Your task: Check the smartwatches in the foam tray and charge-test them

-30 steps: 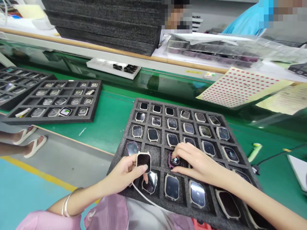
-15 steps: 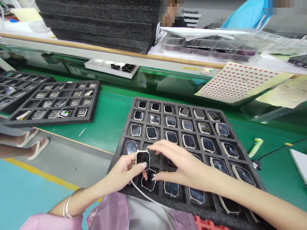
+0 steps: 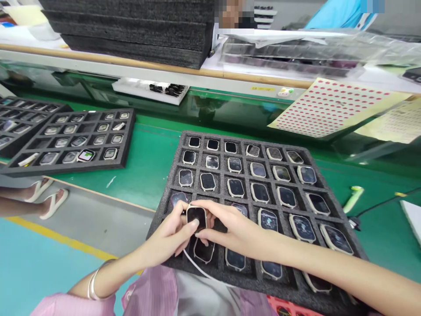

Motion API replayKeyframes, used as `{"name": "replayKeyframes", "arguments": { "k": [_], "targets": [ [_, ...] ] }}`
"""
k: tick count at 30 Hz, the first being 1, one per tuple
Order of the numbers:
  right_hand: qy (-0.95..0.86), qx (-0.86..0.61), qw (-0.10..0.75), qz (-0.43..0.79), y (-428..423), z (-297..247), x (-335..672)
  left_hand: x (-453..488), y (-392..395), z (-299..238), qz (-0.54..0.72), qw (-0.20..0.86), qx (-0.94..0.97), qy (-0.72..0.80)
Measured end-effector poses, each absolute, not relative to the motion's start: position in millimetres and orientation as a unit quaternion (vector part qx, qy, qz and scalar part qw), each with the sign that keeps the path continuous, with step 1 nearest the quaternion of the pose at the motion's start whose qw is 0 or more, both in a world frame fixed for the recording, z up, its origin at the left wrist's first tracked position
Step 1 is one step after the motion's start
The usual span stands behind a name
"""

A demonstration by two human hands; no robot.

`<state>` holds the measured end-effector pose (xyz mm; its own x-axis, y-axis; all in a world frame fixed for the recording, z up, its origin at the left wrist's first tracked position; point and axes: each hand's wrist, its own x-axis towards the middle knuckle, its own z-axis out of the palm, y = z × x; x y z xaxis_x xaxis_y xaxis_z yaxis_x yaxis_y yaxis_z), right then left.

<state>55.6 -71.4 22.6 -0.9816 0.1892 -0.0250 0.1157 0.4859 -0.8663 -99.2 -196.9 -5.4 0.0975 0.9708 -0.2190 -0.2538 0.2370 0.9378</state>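
Observation:
A smartwatch case (image 3: 194, 214) with a dark screen and pale frame is held over the near left part of a black foam tray (image 3: 194, 198). My left hand (image 3: 173, 230) grips it from the left, thumb on the screen. From the right, my right hand (image 3: 226, 221) closes fingers and thumb around the watch's other edge. A white cable (image 3: 200, 270) runs from beneath my left hand toward the lower right. Rows of similar watch cases, such as this one (image 3: 259, 192), lie in the tray's compartments. My hands hide some of the compartments.
Two more foam trays of watches (image 3: 126, 147) stand at the left of the green bench (image 3: 148, 151). A tall stack of black foam (image 3: 131, 33) sits on the shelf above. At right are a green-white tool (image 3: 353, 198) and a black cable (image 3: 381, 204).
My right hand has moved left and closed onto the watch's right side. My left hand keeps its hold on the watch. The camera view has shifted slightly.

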Motion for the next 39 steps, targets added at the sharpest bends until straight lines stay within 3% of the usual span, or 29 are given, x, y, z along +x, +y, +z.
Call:
{"name": "replayKeyframes", "arguments": {
  "k": [15, 26, 39],
  "targets": [
    [-0.760, -0.101, 0.067, 0.639, -72.4, 20.7, 49.4, -102.0, -193.4, -3.0, 0.465, 0.639, 0.366, 0.491],
    [-0.914, -0.017, 0.090, 0.395, -61.8, 23.7, 56.0, -90.9, -201.2, -4.3, 0.494, 0.579, 0.371, 0.532],
    [-0.952, -0.006, 0.129, 0.277, -65.1, 25.4, 56.5, -90.6, -203.2, -2.1, 0.481, 0.544, 0.395, 0.562]
  ]
}}
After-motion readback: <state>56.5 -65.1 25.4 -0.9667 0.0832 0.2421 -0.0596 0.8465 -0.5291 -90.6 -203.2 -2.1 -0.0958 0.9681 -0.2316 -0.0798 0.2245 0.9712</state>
